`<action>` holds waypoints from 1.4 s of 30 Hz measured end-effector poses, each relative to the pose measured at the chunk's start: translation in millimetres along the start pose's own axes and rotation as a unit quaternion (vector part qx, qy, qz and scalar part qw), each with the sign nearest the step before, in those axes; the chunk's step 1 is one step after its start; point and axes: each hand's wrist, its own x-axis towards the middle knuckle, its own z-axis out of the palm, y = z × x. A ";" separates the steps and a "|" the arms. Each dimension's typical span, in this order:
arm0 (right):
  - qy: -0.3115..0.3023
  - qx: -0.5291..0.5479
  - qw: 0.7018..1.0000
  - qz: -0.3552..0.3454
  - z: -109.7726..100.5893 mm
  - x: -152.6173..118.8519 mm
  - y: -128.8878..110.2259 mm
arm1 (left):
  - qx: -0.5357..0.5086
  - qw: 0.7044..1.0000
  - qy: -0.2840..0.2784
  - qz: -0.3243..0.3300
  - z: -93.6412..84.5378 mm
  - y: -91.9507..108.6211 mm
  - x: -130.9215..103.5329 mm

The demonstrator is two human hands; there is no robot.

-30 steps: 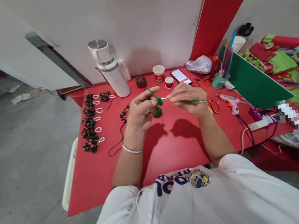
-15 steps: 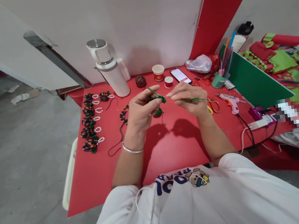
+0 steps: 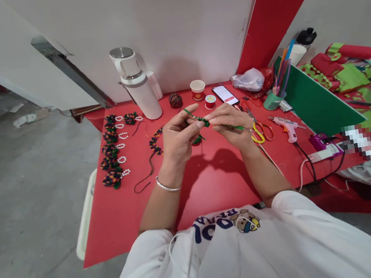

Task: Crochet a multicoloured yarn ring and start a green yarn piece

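My left hand (image 3: 178, 136) pinches a small piece of green crochet (image 3: 205, 122), and a green strand of yarn runs up over its raised index finger. From the right, my right hand (image 3: 230, 126) grips a crochet hook (image 3: 238, 127) with a green handle. The hook's metal tip reaches into the yarn beside my left fingertips. Below the hands a bit of dark green yarn (image 3: 197, 140) shows partly. A multicoloured crocheted strip (image 3: 155, 143) lies behind my left wrist, partly hidden by it.
Multicoloured pompom charms (image 3: 112, 177) with bead loops line the table's left side. Behind stand a white thermos (image 3: 143, 96), yarn ball (image 3: 175, 100), paper cup (image 3: 198, 90), thread spool (image 3: 211, 101) and phone (image 3: 225, 95). Yellow-handled scissors (image 3: 257, 134) and a pink glue gun (image 3: 289, 130) lie right.
My right hand has moved left with the crochet hook, so its fingertips now meet the green crochet by my left hand. The scissors' handles show more.
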 end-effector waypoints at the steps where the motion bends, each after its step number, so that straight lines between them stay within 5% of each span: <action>1: 0.006 -0.015 1.000 -0.005 2.1 -1.0 -0.4 | -0.005 1.000 0.004 0.006 0.4 -0.4 0.1; 16: 0.051 -0.169 0.984 -0.022 24.6 -20.7 -0.9 | 0.022 0.994 0.067 0.078 3.3 -20.1 -3.1; 25: -0.003 -0.095 0.995 -0.021 8.3 -18.2 17.3 | -0.038 0.993 -0.001 -0.110 -3.3 7.1 1.6; 42: -0.060 -0.147 0.986 -0.058 -11.7 1.2 4.1 | -0.004 0.996 0.044 -0.076 -4.3 12.3 3.5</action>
